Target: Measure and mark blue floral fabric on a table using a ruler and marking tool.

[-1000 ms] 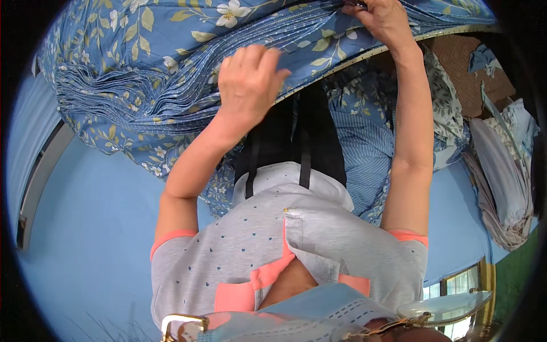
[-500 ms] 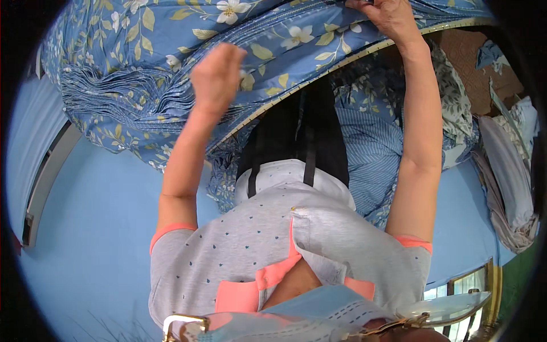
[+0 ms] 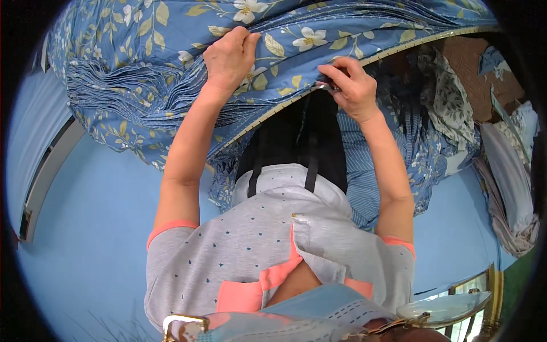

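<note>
Blue floral fabric [image 3: 279, 54] in closed left hand [image 3: 229, 61], edge just beside right hand [image 3: 354, 92], closed around small shiny object [image 3: 325, 86]

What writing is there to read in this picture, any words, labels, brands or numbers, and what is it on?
No text can be read anywhere.
Pale strip below the fabric: dark tick marks; any numbers are too small to read.
Blue floral fabric: flowers and leaves, no lettering visible.
Grey shirt: small dark motifs, no readable letters.
Small shiny object at the right hand: too small to tell.
</note>
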A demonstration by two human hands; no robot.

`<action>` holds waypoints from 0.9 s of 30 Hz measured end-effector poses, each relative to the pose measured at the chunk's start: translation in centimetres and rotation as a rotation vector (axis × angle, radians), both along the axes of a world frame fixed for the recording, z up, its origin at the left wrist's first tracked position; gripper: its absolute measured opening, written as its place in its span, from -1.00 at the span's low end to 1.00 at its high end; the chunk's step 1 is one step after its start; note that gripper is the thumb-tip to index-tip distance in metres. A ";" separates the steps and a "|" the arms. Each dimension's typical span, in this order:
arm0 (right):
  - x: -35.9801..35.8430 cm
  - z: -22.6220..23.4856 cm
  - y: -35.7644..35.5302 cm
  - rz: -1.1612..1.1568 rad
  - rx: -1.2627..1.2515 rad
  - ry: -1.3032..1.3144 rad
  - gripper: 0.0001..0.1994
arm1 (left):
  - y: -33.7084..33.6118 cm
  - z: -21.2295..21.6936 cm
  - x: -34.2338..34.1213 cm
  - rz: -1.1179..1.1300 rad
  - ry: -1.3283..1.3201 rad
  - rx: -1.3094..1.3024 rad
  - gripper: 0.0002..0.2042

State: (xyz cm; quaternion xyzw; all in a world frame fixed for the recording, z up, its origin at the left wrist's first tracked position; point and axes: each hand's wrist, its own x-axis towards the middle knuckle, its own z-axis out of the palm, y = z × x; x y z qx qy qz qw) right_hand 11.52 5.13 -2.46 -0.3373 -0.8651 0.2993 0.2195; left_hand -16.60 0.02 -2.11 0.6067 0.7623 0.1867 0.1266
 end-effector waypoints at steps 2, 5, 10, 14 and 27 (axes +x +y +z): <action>-0.6 0.0 -0.2 -0.011 -0.092 0.044 -0.59 | -0.1 0.1 0.4 0.006 0.000 -0.004 -0.77; -0.9 -0.3 0.5 0.017 0.038 0.019 -0.56 | 0.0 0.2 0.3 0.002 -0.007 0.088 -0.83; -1.2 -0.6 0.5 0.091 0.223 -0.046 -0.51 | 0.0 0.1 0.5 -0.116 0.038 0.250 -0.92; -0.7 -0.4 1.6 -0.033 0.315 -0.021 -0.50 | -0.1 0.3 0.0 -0.373 0.176 0.380 -0.85; -2.5 0.7 5.3 -0.130 0.280 0.075 -0.59 | -1.8 3.1 3.6 -0.256 0.048 0.008 -0.81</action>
